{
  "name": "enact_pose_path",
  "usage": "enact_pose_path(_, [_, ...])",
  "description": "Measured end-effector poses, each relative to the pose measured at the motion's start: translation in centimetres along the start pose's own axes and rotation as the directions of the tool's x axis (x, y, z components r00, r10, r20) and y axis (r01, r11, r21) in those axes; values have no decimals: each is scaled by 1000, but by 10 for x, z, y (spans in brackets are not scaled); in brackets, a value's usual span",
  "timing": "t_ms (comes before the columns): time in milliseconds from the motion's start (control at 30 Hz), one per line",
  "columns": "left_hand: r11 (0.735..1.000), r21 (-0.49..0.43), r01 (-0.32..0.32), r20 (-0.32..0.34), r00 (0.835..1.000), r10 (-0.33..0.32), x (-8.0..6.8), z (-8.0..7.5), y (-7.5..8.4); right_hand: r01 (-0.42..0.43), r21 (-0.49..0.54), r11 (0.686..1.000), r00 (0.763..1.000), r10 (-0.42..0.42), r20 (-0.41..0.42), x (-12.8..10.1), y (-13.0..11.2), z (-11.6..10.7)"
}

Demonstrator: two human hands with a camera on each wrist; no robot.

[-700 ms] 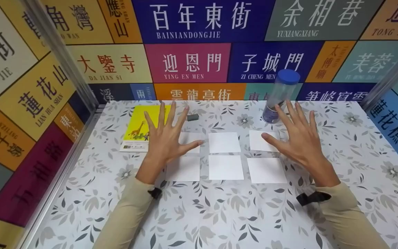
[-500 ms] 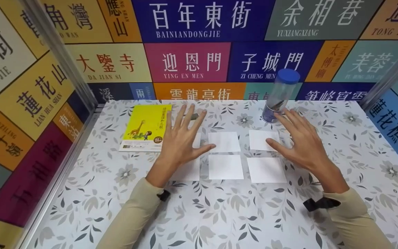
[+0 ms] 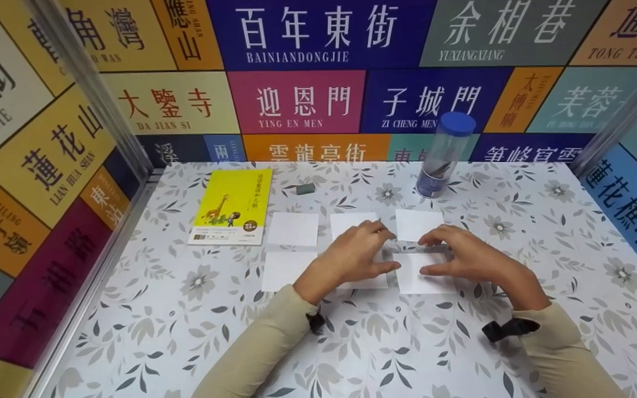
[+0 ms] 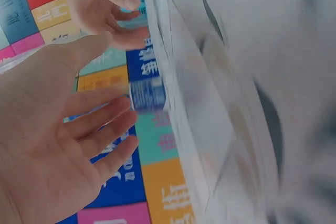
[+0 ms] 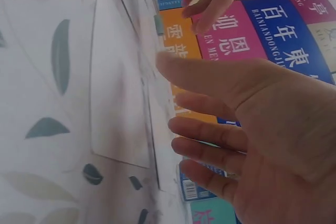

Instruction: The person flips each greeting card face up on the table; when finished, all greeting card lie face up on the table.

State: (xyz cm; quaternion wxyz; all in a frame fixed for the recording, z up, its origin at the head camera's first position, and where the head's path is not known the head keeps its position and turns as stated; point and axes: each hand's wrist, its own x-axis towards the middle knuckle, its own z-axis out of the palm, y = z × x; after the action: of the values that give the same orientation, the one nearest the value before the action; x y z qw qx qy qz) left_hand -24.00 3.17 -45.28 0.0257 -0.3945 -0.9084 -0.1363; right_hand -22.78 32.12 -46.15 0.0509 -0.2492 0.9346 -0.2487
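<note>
Hovering over six flat white square paper cards, laid two rows by three on the flower-printed counter: left hand relaxed, fingers loosely bent, empty, above the lower middle card; right hand likewise loose, empty, fingertips at the lower right white card, contact not clear. Probably very light, thin, limp, slick against the cloth, easily creased; best pinched at a free corner or slid to lift an edge. Yellow book at ten o'clock, blue-capped clear tube at one o'clock.
</note>
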Motion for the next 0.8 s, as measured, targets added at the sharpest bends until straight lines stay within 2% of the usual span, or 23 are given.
enact_pose_path(133, [998, -66, -23, 59, 998, 27, 8, 10, 11, -6, -32, 999, 1000, 6, 25, -3, 3, 6])
enact_pose_path(267, [997, -74, -30, 84, 996, 36, 8, 18, 17, -14, -71, 997, 999, 16, 37, -6, 2, 7])
enact_pose_path(467, [999, -52, -1, 120, 993, 7, 3, 23, 20, -29, -64, 998, 998, 33, 52, -6, -3, 8])
enact_pose_path(600, [998, -56, 16, 165, 986, -6, 2, 26, 22, -42, -64, 997, 996, 46, 70, -5, -3, 9])
enact_pose_path(800, [995, -86, 49, 189, 981, -32, 2, 27, 21, -31, -39, 999, 998, 33, 53, -3, -1, 11])
